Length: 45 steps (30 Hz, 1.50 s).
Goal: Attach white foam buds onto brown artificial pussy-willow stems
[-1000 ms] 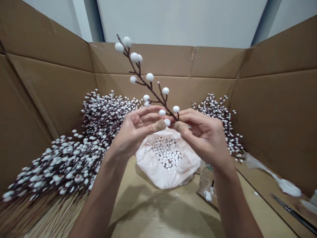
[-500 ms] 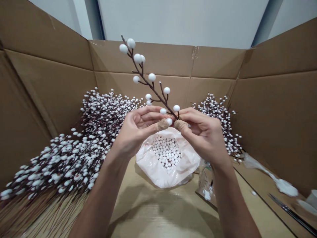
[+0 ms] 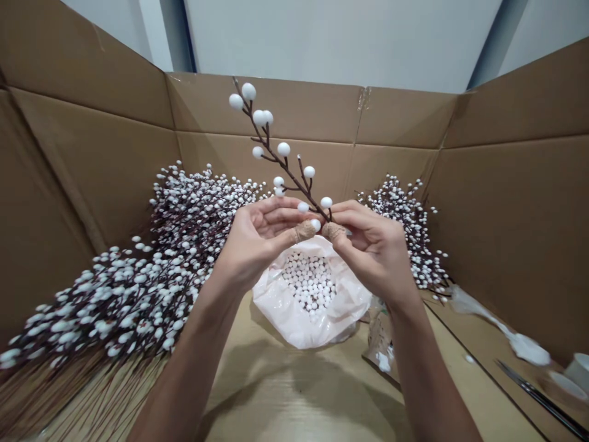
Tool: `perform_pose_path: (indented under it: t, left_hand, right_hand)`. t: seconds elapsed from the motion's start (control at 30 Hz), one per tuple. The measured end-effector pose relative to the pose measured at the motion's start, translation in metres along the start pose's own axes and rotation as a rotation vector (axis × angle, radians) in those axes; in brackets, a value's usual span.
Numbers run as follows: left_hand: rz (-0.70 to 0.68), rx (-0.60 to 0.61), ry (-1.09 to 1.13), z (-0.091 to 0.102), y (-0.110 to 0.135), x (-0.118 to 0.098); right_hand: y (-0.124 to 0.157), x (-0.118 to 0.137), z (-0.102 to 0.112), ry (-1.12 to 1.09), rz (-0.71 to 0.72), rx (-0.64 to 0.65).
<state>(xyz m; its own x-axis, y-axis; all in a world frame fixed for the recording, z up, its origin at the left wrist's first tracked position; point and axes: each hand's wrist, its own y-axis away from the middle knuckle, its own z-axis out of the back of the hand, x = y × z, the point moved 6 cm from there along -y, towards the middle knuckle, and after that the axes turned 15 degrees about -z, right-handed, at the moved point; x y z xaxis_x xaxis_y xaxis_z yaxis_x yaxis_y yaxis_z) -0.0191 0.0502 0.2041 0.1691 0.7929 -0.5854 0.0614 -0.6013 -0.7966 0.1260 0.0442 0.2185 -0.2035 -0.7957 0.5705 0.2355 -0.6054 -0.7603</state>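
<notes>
The right hand (image 3: 375, 255) pinches the lower stem of a white-berried artificial branch (image 3: 284, 149) between its burlap-wrapped thumb (image 3: 334, 231) and fingers. The left hand (image 3: 262, 236) curls just beside it, its wrapped thumb (image 3: 305, 231) against a berry, above a plastic bag (image 3: 276, 301) of white foam berries (image 3: 309, 282), with heaped branches (image 3: 138, 301) on either side

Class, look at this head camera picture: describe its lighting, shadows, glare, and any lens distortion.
Head view: soft, even light; a diffuse shadow on the cardboard floor; mild sheen on the plastic bag; the wide lens bends the cardboard wall; the white berry sprig looks sharp.
</notes>
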Motion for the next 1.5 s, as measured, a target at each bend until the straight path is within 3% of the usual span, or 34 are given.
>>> perform_pose_path:
  t: [0.33, 0.53, 0.73, 1.0, 1.23, 1.33, 1.5]
  left_hand:
    - [0.077, 0.152, 0.083, 0.014, -0.005, -0.005]
    - [-0.008, -0.092, 0.194, 0.023, -0.008, -0.02]
    - [-0.048, -0.341, 0.319, 0.024, -0.006, -0.02]
    - [0.016, -0.33, 0.408, 0.021, -0.005, -0.022]
    - [0.055, -0.251, 0.307, 0.025, -0.004, -0.025]
    - [0.031, -0.239, 0.271, 0.026, -0.004, -0.024]
    - [0.05, -0.259, 0.176, 0.031, -0.004, -0.021]
  right_hand:
    - [-0.006, -0.01, -0.017, -0.241, -0.114, 0.112]
    - [0.0, -0.017, -0.042, -0.284, -0.187, 0.064]
    - [0.01, -0.018, -0.059, -0.303, -0.162, -0.016]
    - [0.015, -0.012, -0.059, -0.242, -0.118, -0.095]
    - [0.016, -0.01, -0.061, -0.253, -0.12, -0.088]
    - [0.016, -0.01, -0.06, -0.249, -0.148, -0.006]
    - [0.013, -0.035, -0.05, -0.292, -0.345, 0.405]
